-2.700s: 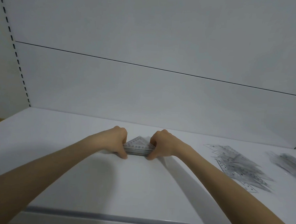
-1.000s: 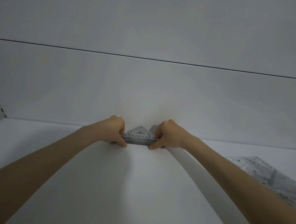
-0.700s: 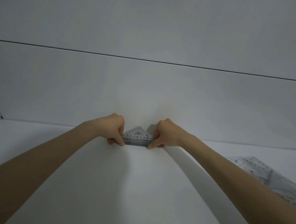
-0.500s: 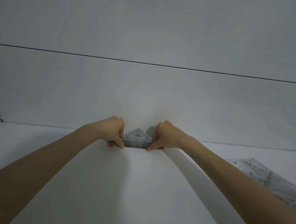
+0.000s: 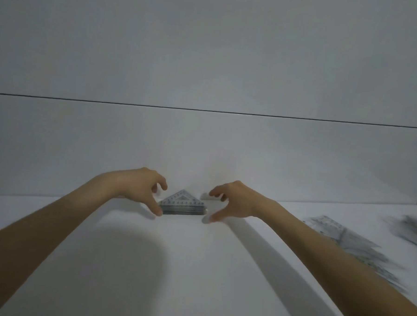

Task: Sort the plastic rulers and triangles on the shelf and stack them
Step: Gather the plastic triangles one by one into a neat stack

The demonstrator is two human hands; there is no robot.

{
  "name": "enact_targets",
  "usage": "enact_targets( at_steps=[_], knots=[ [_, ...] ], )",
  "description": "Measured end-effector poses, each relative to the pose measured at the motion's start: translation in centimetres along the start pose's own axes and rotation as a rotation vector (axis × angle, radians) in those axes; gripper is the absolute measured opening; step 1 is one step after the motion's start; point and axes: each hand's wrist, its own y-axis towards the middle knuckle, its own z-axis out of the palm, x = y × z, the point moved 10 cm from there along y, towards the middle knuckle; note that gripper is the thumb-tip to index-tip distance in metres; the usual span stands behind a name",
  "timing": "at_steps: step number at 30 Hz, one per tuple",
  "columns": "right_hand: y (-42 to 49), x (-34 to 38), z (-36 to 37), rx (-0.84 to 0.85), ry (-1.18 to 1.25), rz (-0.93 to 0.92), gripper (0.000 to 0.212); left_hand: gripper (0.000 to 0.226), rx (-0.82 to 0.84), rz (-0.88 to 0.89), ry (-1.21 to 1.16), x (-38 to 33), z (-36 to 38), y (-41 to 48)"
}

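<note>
1. Head view: the stack of triangles (image 5: 182,206) lies flat on the shelf (image 5: 197,266), edges lined up so it stands steady.
2. The left hand (image 5: 140,190) and right hand (image 5: 234,202) hang beside it, one each side, loose, holding nothing.
3. More loose triangles (image 5: 343,239) wait at the right, likely next.

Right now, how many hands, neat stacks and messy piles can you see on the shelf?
Hands: 2 (left hand, right hand)
Neat stacks: 1 (triangle stack)
Messy piles: 2 (near pile, blurred far pile)
Total: 5
</note>
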Motion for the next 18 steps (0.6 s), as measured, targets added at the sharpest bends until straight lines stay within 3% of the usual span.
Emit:
enact_targets(
  at_steps=[9,18],
  knots=[
    [-8.8,-2.9,-6.9,-0.217,0.057,0.014,0.067,0.047,-0.201,0.181,-0.112,-8.9,-5.2,-2.7],
    [-16.8,-10.7,-9.9,-0.262,0.058,0.004,0.057,0.041,-0.271,0.244,-0.119,-20.7,-5.2,-3.2]
  ],
)
